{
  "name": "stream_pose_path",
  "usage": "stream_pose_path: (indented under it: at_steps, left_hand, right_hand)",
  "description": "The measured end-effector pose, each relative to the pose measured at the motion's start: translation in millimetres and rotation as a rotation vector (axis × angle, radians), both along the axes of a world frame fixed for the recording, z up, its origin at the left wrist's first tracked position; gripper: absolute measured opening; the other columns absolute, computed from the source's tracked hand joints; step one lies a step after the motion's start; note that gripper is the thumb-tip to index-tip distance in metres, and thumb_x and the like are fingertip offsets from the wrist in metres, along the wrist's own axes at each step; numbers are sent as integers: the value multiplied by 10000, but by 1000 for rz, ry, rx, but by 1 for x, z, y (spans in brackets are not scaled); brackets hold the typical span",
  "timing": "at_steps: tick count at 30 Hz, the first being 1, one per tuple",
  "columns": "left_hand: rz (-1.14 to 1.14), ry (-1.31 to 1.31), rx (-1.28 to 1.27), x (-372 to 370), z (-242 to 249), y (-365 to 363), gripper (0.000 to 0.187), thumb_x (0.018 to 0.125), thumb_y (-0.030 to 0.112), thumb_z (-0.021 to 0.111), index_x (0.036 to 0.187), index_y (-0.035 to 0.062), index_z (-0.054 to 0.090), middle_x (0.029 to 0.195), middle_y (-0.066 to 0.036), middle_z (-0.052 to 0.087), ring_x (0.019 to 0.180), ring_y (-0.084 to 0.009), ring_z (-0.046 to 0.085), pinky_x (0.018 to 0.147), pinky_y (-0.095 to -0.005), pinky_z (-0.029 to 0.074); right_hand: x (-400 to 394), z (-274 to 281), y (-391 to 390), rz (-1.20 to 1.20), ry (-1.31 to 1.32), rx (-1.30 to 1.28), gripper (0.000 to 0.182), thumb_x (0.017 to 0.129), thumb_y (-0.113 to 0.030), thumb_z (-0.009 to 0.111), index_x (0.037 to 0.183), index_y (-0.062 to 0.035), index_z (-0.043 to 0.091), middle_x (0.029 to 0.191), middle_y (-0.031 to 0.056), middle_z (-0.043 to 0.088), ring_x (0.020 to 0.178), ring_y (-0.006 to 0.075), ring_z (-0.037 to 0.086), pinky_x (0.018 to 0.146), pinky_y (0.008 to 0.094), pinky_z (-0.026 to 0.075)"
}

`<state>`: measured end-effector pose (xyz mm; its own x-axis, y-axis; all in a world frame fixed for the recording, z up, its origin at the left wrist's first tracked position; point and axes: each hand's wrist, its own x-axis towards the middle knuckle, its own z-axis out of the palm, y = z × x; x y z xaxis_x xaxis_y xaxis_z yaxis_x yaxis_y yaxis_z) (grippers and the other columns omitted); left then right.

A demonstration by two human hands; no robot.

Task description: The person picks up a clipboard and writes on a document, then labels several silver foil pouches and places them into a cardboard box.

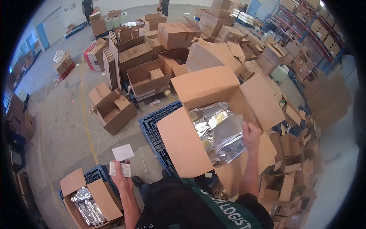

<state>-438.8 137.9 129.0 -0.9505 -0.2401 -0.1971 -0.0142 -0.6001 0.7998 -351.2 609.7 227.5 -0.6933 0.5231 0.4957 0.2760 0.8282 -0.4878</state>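
A silvery, shiny bag [228, 138] hangs from my right hand [251, 134], its fingers closed on the bag's right edge. The bag is over a large open cardboard box [185, 142], where more silver bags [203, 128] lie. My left hand [121, 174] grips a small white stack of labels [119, 169], low on the left. A loose white sheet [122, 152] shows just above that stack; whether it is attached is unclear. A smaller open box [73, 182] at the lower left holds several silver packets [88, 208].
Blue pallets [150, 124] lie under the boxes. Empty open cartons [114, 111] and stacked boxes [177, 35] fill the area ahead. More cartons [282, 187] are piled at the right. Two people [87, 8] stand far back. Racks [295, 23] rise at the upper right.
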Motion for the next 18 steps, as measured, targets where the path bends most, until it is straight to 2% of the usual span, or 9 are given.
stream_pose_path:
  at_steps: [2,5,7,9,11,12,14,15,18]
  left_hand:
    - [19,62,-17,-8,26,12,206,939,181,588,1089,56,523,1051,-78,584,974,-201,604,900,-403,505]
    - [52,192,-103,-16,68,24,176,962,153,534,1087,31,514,1061,-93,574,1003,-198,590,921,-373,480]
    - [162,431,-542,-18,98,29,155,956,113,511,1078,16,508,1079,-108,566,1029,-212,580,907,-360,471]
    - [293,834,-812,-19,108,34,116,929,120,522,998,29,501,1133,-168,591,1073,-269,579,928,-373,451]
    - [93,1359,-1007,-14,170,54,108,890,142,568,932,66,504,1197,-184,592,1136,-304,564,992,-392,422]
    - [-174,1634,-1093,-13,206,61,104,869,146,584,905,86,506,1231,-185,587,1171,-315,552,1026,-401,403]
    - [-332,1808,-1355,-1,225,92,120,816,151,608,871,113,508,1317,-163,538,1258,-295,492,1089,-418,341]
    - [-314,1787,-1379,1,223,89,120,816,151,608,871,113,508,1317,-163,538,1258,-295,492,1089,-418,341]
    - [-622,1678,-1393,11,204,73,159,764,160,619,861,105,505,1411,-194,437,1332,-296,407,1113,-434,292]
  right_hand:
    - [3,36,3,59,161,-31,415,884,-204,616,601,-3,389,499,75,356,467,175,330,448,341,308]
    - [4,92,-7,250,332,-53,419,923,-204,580,597,-29,383,515,20,340,476,124,305,444,308,249]
    - [-5,112,-10,627,642,-231,432,962,-243,532,606,-52,380,538,-3,340,486,115,293,463,289,217]
    - [-16,130,-14,830,653,-311,447,970,-283,514,611,-57,373,542,3,328,490,117,298,469,290,215]
    - [-30,144,-27,1046,645,-404,464,979,-322,497,616,-63,367,546,9,316,493,120,302,474,292,213]
    - [-38,151,-40,1188,633,-557,483,979,-354,487,609,-70,359,544,8,319,490,127,308,470,297,216]
    - [-55,160,-69,1436,621,-781,501,976,-404,472,612,-76,368,537,10,327,484,131,303,460,305,219]
    - [-60,163,-80,1464,611,-790,501,976,-404,472,612,-76,368,537,10,327,484,131,303,460,305,219]
    - [-76,168,-108,1517,466,-649,512,952,-441,506,616,-79,370,539,4,333,480,134,300,454,302,225]
